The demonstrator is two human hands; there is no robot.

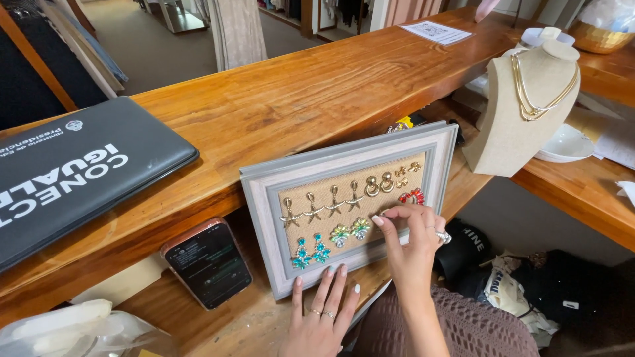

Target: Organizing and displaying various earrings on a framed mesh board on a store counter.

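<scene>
A grey framed cork board [261, 198] leans against the wooden counter and carries several pairs of earrings: gold starfish [322, 205], teal drops [311, 252], green flowers [350, 231], gold loops [380, 184] and red hoops [411, 196]. My right hand [413, 241], with a ring on it, pinches a small gold earring against the cork beside the flower pair. My left hand [321, 317] rests flat, fingers spread, at the frame's bottom edge.
A phone [208, 262] leans left of the frame. A closed dark laptop [73, 172] lies on the counter [278, 106]. A beige necklace bust [522, 112] with gold chains stands at the right, a white dish [569, 144] behind it. Bags lie below.
</scene>
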